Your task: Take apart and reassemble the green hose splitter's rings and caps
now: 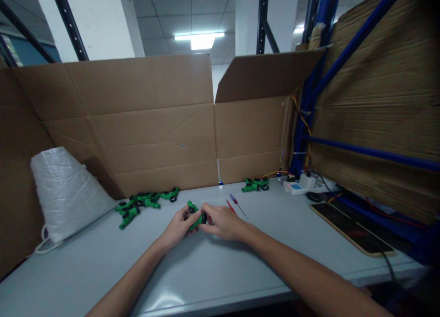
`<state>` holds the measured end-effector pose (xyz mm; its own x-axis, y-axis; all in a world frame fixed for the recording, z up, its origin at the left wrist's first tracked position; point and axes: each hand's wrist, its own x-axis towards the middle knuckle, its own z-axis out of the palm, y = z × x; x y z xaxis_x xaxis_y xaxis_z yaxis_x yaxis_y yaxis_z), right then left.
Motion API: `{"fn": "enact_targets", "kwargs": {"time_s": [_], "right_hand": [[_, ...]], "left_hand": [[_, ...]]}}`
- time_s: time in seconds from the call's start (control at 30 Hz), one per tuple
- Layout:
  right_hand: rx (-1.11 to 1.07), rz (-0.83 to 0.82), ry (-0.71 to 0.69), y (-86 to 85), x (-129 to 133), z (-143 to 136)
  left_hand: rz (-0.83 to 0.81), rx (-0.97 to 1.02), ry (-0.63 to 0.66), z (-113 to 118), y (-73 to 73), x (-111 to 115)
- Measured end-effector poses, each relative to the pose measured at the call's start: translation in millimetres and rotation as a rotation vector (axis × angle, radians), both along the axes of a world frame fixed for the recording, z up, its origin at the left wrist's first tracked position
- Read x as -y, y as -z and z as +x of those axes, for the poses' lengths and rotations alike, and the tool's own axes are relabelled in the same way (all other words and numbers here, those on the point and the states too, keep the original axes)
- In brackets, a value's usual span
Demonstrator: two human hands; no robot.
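Observation:
Over the middle of the table, a small green toy vehicle (195,220) with black wheels is held between both hands. My left hand (179,226) is closed around its left side, with the thumb across the top. On the other side, the fingers of my right hand (220,220) pinch at a black wheel; they partly hide the toy. Just beyond my right hand lie a red pen-like tool (230,206) and a screwdriver (238,204) with a purple handle.
More green toy vehicles (147,200) lie clustered at the back left, and another (255,184) at the back right. A white wrapped bag (68,193) leans at left. A power strip (297,185) and a dark tablet-like panel (350,227) sit at right. Cardboard walls (154,129) enclose the table (103,271).

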<state>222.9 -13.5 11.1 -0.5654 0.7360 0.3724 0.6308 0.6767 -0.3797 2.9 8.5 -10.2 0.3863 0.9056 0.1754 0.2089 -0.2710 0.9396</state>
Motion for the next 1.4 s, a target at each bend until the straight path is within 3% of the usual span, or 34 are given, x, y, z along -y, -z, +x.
{"fn": "enact_targets", "kwargs": {"time_s": [0.6, 0.83, 1.03, 1.2, 1.4], "right_hand": [[0.082, 0.004, 0.049, 1.3, -1.0, -1.1], [-0.003, -0.038, 0.003, -0.7, -0.4, 0.8], [0.09, -0.005, 0.057, 4.8, -4.2, -0.8], [-0.001, -0.034, 0.01, 0.0, -2.7, 2.6], [0.049, -0.019, 0.043, -3.8, -0.2, 1.9]], "left_hand": [[-0.02, 0.004, 0.039, 1.7, 0.0, 0.4], [-0.025, 0.026, -0.009, 2.9, -4.1, 2.6], [-0.052, 0.032, 0.015, 3.8, -5.4, 3.7], [-0.011, 0.004, -0.017, 3.5, -8.1, 4.7], [-0.053, 0.017, -0.018, 2.6, -6.8, 3.6]]}}
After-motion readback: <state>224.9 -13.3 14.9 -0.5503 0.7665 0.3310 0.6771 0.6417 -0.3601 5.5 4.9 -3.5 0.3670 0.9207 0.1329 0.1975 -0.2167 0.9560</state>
